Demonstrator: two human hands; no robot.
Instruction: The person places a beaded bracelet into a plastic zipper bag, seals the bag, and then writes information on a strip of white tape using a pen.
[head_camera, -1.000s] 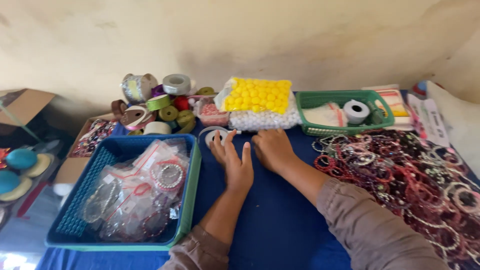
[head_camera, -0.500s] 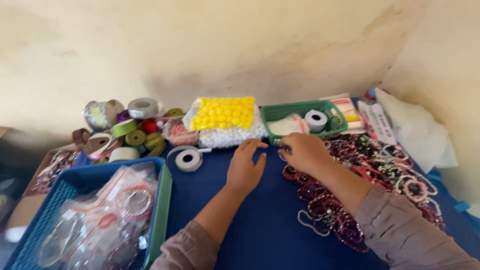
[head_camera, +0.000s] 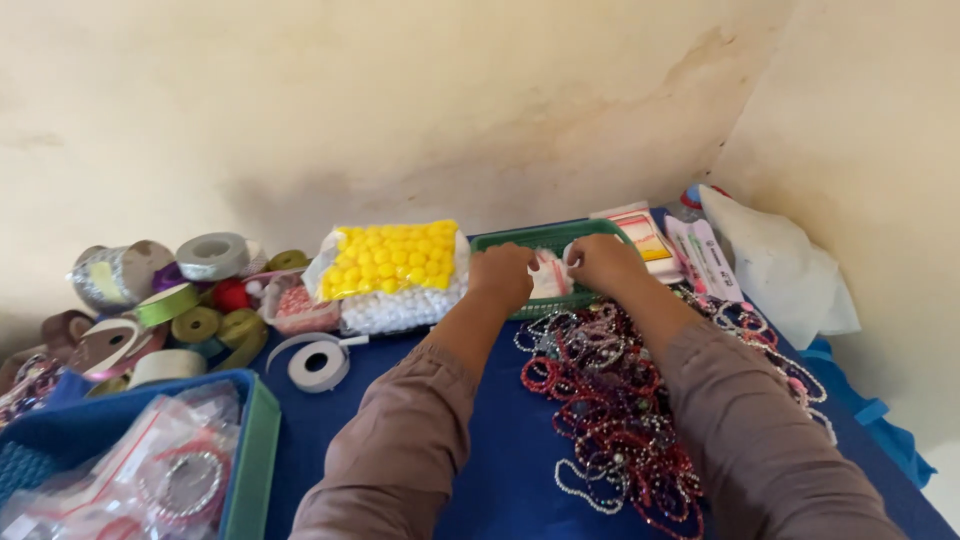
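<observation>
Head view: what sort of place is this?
Probably a home craft or jewellery-making corner: a heap of red and white beaded bracelets, rolls of coloured ribbon and tape and a bag of yellow pom-poms on a blue cloth-covered table.

Bag of yellow balls (head_camera: 392, 260) atop white beads; ribbon spools (head_camera: 170, 300) clustered at left; white tape roll (head_camera: 318, 365) on blue cloth (head_camera: 490, 450); blue basket (head_camera: 250, 440) holding plastic packets (head_camera: 150, 480); beaded bracelets (head_camera: 620, 420) heaped at right; white bag (head_camera: 780, 265) in corner.

Two hands (head_camera: 503, 275), one green basket (head_camera: 520, 240), one blue basket (head_camera: 255, 440), one yellow bead bag (head_camera: 395, 258).
</observation>
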